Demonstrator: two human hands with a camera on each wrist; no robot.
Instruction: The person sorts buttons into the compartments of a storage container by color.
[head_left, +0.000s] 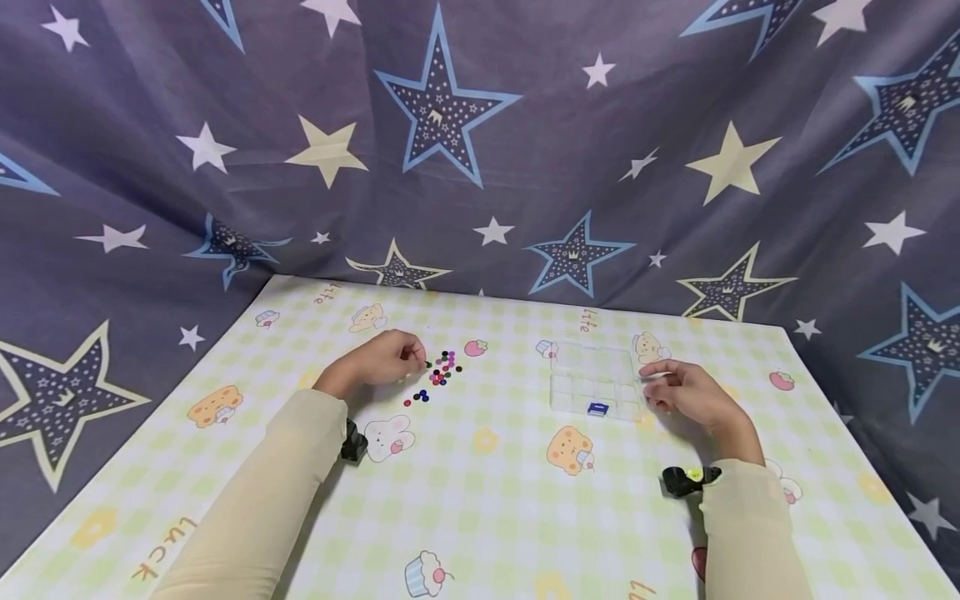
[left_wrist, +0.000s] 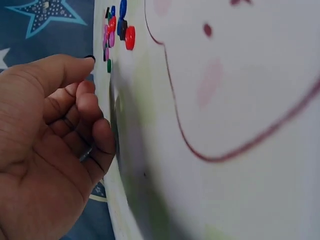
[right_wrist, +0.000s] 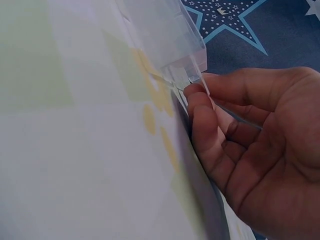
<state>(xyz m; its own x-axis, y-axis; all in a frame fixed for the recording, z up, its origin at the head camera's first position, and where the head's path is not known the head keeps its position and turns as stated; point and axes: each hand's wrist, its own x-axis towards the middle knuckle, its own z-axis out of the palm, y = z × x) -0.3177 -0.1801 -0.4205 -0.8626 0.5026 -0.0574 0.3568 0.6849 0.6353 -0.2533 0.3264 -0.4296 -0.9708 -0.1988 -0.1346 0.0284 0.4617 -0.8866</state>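
My left hand pinches a small dark bead between its fingertips, just left of a loose pile of beads in red, pink, black, blue and green. A smaller group of blue, black and red beads lies a little nearer to me. At the right, a clear plastic compartment box with a blue label lies on the table. My right hand holds its right edge; in the right wrist view the thumb and fingers grip the box's thin clear edge.
The table wears a green-and-white checked cloth with cartoon prints. A dark curtain with stars hangs behind the table's far edge. Bare checked cloth separates the beads from the box.
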